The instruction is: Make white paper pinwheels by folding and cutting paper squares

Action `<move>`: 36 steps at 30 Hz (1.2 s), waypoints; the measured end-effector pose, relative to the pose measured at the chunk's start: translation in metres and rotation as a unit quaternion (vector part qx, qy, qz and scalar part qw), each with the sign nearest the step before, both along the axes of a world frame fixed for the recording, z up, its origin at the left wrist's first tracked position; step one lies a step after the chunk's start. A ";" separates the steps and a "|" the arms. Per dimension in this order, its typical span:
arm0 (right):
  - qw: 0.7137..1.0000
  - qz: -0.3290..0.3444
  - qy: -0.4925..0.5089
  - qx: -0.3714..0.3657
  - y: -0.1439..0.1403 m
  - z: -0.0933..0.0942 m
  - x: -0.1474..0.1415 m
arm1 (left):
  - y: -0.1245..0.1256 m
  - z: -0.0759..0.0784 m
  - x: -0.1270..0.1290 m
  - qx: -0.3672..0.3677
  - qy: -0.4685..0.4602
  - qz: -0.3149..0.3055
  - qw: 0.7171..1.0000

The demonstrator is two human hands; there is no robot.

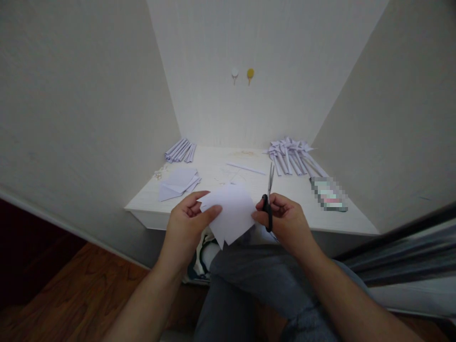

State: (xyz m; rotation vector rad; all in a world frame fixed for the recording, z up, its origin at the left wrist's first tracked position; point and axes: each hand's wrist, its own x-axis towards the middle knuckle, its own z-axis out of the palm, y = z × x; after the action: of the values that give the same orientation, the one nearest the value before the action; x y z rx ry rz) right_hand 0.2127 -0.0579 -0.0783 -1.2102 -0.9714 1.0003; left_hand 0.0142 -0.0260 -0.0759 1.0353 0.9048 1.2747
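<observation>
A paper sheet (233, 206), slit at two corners, is held over the front edge of the white table (210, 156). Its left side is pinched between thumb and fingers of the left hand (192, 216), apparently so that it is kept flat. Scissors (270, 204) are gripped in the right hand (281, 218), blades upward, presumably retained so that the right edge can also be steadied. Loose sheets (178, 183) are stacked at left, seemingly for easy reach; paper pinwheels (290, 149) are grouped apart at right.
</observation>
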 end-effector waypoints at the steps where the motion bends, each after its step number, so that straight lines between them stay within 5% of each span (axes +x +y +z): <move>1: 1.000 -0.005 0.011 -0.003 0.000 0.000 -0.002 | -0.001 -0.002 0.002 -0.002 -0.049 0.016 0.999; 6: 1.000 -0.014 0.011 0.001 -0.002 -0.005 -0.009 | -0.007 -0.019 0.014 -0.048 -0.060 -0.074 0.994; 11: 0.998 -0.002 -0.059 0.018 -0.003 -0.014 -0.011 | -0.001 -0.027 0.015 -0.046 -0.040 -0.075 0.995; 18: 0.998 0.030 -0.059 -0.001 -0.004 -0.004 -0.007 | 0.001 -0.013 0.012 -0.033 -0.055 -0.012 0.998; 25: 0.943 0.266 -0.184 -0.073 -0.012 0.011 -0.002 | 0.000 0.016 -0.011 -0.045 -0.144 0.076 0.986; 36: 0.933 0.251 -0.239 -0.096 -0.015 0.006 -0.006 | -0.005 0.022 -0.013 -0.018 -0.120 0.087 0.989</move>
State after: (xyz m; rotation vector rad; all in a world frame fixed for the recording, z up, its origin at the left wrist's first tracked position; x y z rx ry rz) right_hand 0.2065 -0.0724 -0.0720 -1.4390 -1.6570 1.2461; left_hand 0.0009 -0.0306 -0.0542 0.7668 0.8424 1.4876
